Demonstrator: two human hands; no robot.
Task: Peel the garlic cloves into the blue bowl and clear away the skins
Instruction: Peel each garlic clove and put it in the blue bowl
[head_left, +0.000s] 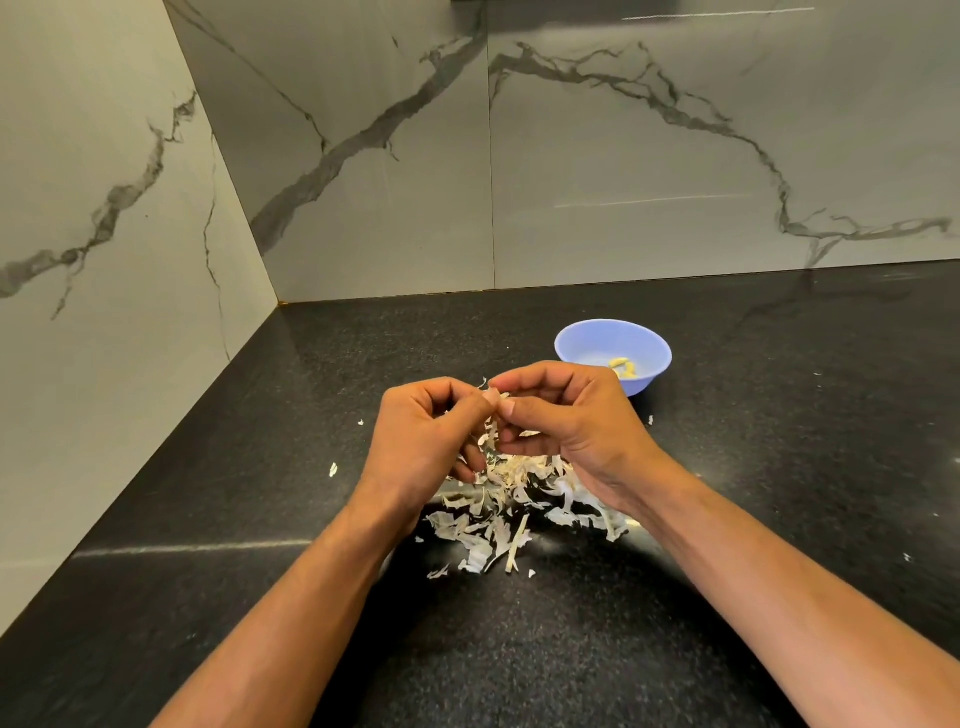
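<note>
Head view, blue bowl: the blue bowl (613, 353) stands on the black speckled bench (779, 467), back and to the right of the person's hands, just beyond the right knuckles, which hide a little of its near rim.
Bowl contents: a few pale yellowish peeled cloves (623, 366) lie together on the bowl's floor, toward its near side; how many there are I cannot tell. The rest of the inside shows bare blue.
Left hand: the left hand (431, 431) is raised over the bench, fingers curled, thumb and fingertips pinched on a small garlic clove (494, 402) where the two hands meet.
Right hand: the right hand (566, 415) is curled the same way, its fingertips pinching the same clove from the other side. The clove is nearly hidden; only a scrap of pale skin sticks out above the fingertips.
Hands together: they touch at the fingertips, both clamped on that one clove, above the skins.
Skins: a loose heap of papery white skins (498, 514) lies on the bench directly beneath the hands and wrists, with stray flakes scattered to the left, right and near side.
Surroundings: grey marble-veined wall (623, 156) panels form a corner behind the bench.
</note>
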